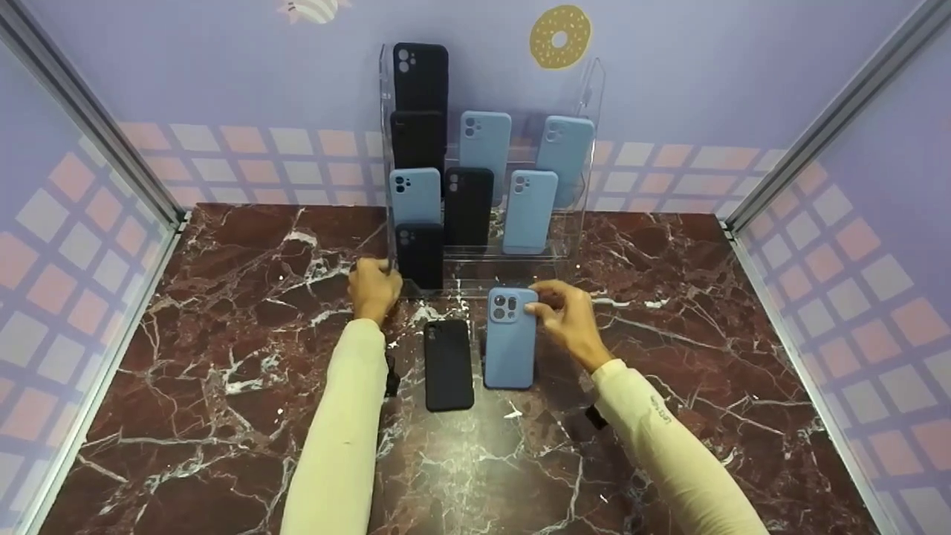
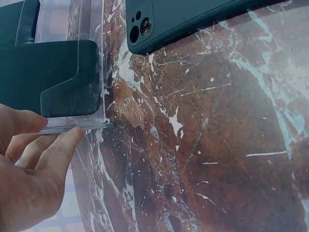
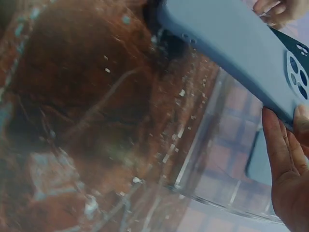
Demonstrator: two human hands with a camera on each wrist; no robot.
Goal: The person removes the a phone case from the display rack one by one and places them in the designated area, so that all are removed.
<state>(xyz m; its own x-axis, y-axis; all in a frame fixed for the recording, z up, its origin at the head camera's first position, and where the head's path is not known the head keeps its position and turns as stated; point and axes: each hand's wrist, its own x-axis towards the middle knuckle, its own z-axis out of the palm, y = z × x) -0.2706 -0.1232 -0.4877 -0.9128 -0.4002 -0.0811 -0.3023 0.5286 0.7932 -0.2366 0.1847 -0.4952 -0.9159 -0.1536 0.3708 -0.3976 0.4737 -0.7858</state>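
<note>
My right hand (image 1: 572, 319) pinches the upper right edge of a light blue phone case (image 1: 510, 355), held nearly upright with its camera cutouts toward me. In the right wrist view, thumb and fingers (image 3: 276, 140) meet its edge near the camera end. At the front left corner of a clear acrylic display stand (image 1: 513, 258), my left hand (image 1: 374, 290) grips the side panel; the left wrist view shows the panel between thumb and fingers. Beside it, a black phone case (image 1: 420, 260) stands in the front tier. Another black phone case (image 1: 449, 368) lies on the marble-patterned table between my forearms.
Several black and blue cases stand in the tiers behind, among them a blue case (image 1: 530, 212), a black case (image 1: 469, 208) and a tall black one (image 1: 420, 70) at top left. Patterned panels (image 1: 282, 89) enclose the back and sides of the marbled tabletop (image 1: 245, 379).
</note>
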